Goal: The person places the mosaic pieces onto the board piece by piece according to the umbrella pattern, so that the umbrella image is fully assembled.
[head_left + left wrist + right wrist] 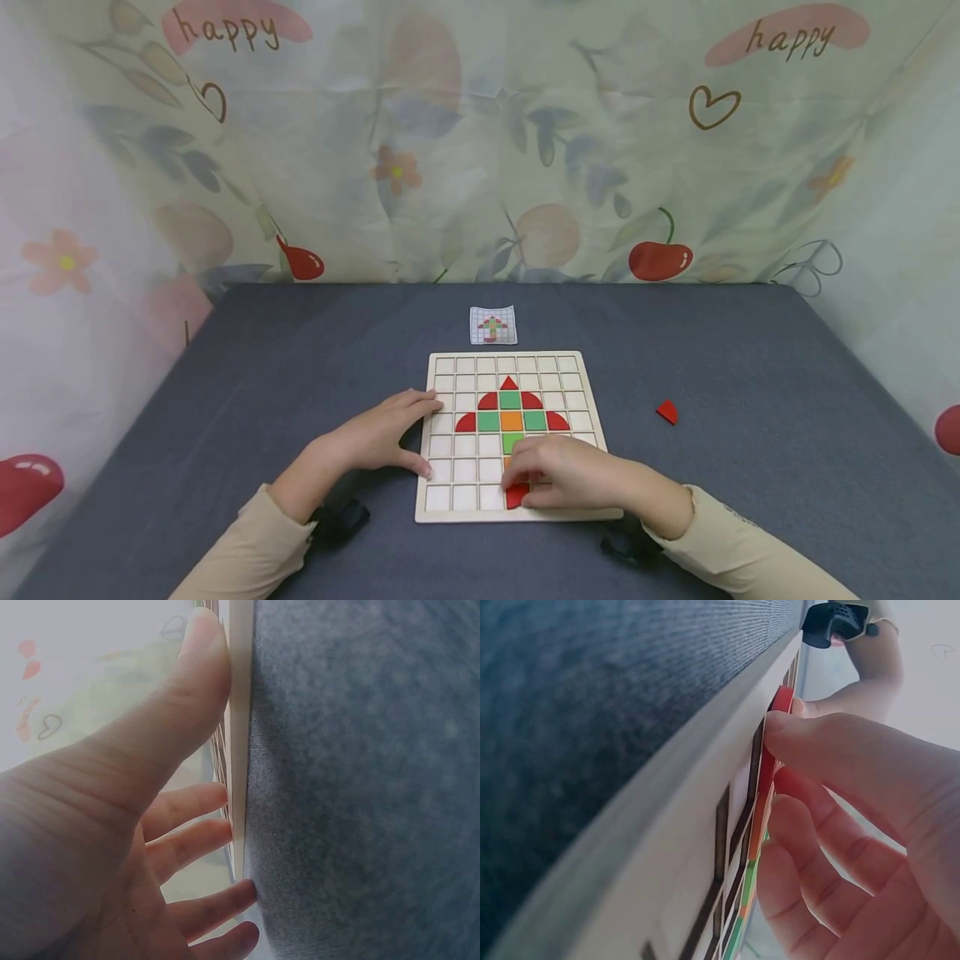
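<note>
A wooden grid board point(465, 517) lies on the table, with red, green and orange pieces set in its squares in an arrow-like shape. In the bottom row my right hand point(566, 473) pinches a red quarter-circle piece point(515, 497) between thumb and fingers. The right wrist view shows this red piece point(766, 772) at a square, partly behind the thumb; whether it lies fully flat I cannot tell. Fingers hide part of an orange piece point(507, 462) above it. My left hand point(375, 435), fingers spread, rests at the board's left edge.
A small printed card point(492, 326) with a coloured grid picture lies beyond the board's far edge. One loose red quarter-circle piece point(667, 412) is on the dark table cloth point(300, 358) to the right. A patterned curtain point(465, 167) hangs behind the table.
</note>
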Motion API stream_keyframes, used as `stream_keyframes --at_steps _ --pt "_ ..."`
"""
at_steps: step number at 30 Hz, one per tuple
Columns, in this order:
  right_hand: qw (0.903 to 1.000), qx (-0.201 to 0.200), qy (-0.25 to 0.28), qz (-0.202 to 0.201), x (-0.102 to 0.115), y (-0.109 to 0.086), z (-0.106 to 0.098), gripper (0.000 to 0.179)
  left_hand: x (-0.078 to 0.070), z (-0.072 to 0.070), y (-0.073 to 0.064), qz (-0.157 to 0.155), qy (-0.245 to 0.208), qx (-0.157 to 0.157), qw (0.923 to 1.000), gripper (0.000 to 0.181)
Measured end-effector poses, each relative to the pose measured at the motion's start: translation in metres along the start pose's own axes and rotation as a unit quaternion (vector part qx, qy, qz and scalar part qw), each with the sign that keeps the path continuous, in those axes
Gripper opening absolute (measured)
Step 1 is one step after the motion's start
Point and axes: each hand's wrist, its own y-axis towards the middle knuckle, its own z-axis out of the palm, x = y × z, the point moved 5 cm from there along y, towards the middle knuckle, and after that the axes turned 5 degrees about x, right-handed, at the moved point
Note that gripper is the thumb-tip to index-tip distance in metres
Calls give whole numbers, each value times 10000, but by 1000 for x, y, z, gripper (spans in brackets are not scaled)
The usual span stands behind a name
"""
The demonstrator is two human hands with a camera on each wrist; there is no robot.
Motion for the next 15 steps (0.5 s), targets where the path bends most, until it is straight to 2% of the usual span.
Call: stream_keyframes --at_steps 9,15 --pt "9995 72 256 177 -2 0 -1 17 0 0 -1 36 14 -12 10000 89" --pt "9987 -326 397 53 -11 -10 -17 19 0 -1 -1 71 19 -26 10000 89"
